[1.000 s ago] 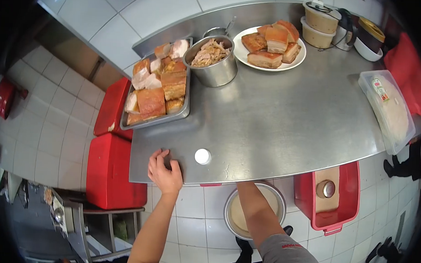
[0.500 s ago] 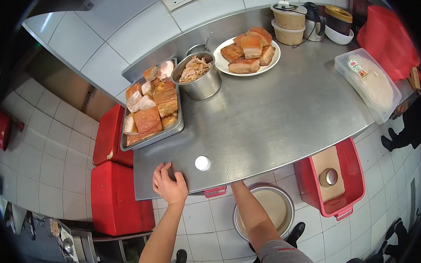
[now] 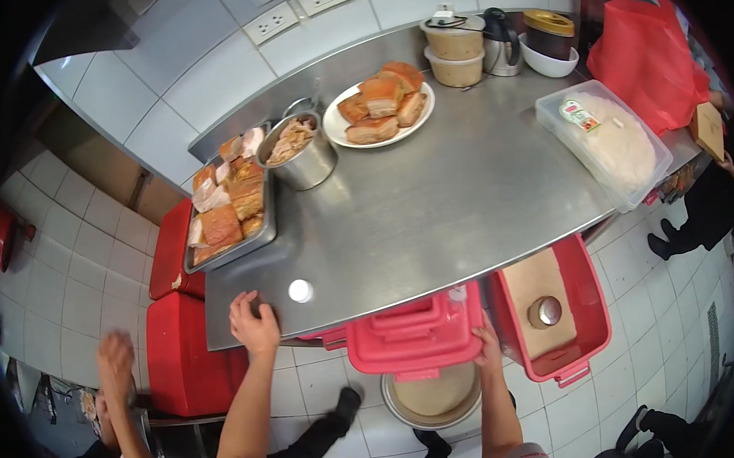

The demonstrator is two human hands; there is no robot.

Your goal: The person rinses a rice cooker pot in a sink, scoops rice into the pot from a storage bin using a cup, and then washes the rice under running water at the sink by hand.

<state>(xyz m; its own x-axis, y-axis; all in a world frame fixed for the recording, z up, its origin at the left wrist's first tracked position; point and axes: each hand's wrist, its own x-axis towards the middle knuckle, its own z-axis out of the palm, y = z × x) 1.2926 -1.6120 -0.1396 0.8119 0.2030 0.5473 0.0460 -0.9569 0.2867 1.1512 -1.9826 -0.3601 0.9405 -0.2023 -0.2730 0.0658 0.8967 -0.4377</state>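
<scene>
My left hand rests on the near left edge of the steel table, fingers apart and holding nothing. A small white round cap stands on the tabletop just right of it. My right hand grips the right side of a pink plastic lid, which is partly under the table's front edge. Below the lid, a round metal pot of pale tan contents is on the floor. An uncovered pink bin of tan powder, with a round metal-topped container on it, is to the right.
On the steel table are a tray of roasted pork belly, a metal pot of meat pieces, a white plate of pork and a clear tub. Red bins stand left. Another person's hands are lower left.
My right hand, hidden under the table before, has come out to the right with the pink lid. The view has shifted right. Another person's hands have appeared at the lower left.
</scene>
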